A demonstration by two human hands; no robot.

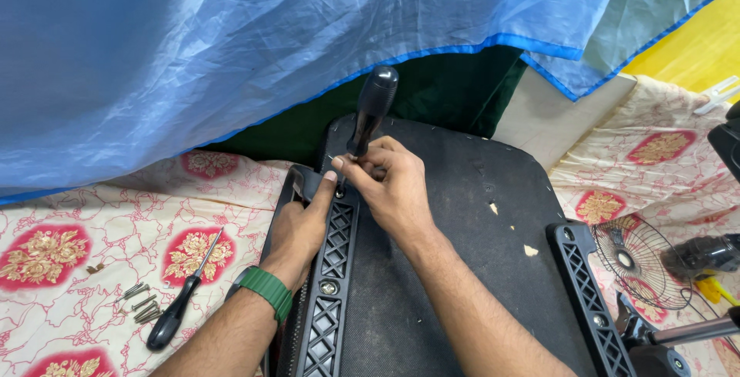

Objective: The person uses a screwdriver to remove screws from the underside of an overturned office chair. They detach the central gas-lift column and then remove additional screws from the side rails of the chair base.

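Both forearms reach up from the near edge onto an upturned black seat base (455, 215). Left hand (302, 227), green band at the wrist, lies along the latticed plastic bracket (333, 269), fingers closed over its far end, thumb pressed beside the screw hole, seemingly steadying it. Right hand (389, 180) has fingers pinched together around the shaft of an upright black-handled screwdriver (372, 111), apparently guiding its tip. Left on the floral cloth (92, 223) lie a second screwdriver (181, 300) and loose screws (140, 304).
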